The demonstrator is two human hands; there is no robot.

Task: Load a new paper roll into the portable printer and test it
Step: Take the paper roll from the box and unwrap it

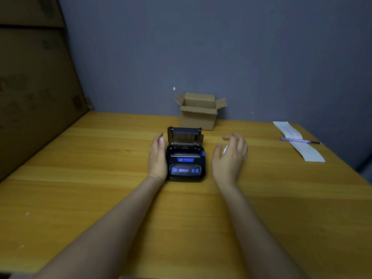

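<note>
A black portable printer (pixel 186 166) with blue buttons sits mid-table, its lid (pixel 184 135) tipped up and back so the paper bay is exposed. My left hand (pixel 158 158) lies flat against the printer's left side, fingers straight and not wrapped around it. My right hand (pixel 230 156) hovers a short way to the printer's right, palm turned toward it, fingers curved and apart. A small white piece (pixel 225 150), perhaps a paper roll, peeks out behind that palm; I cannot tell whether the hand touches it.
A small open cardboard box (pixel 198 115) stands behind the printer against the grey wall. A long white paper strip (pixel 300 142) with a purple pen (pixel 298 140) across it lies at the far right. Large cardboard sheets (pixel 34 87) lean at the left of the wooden table (pixel 100 178).
</note>
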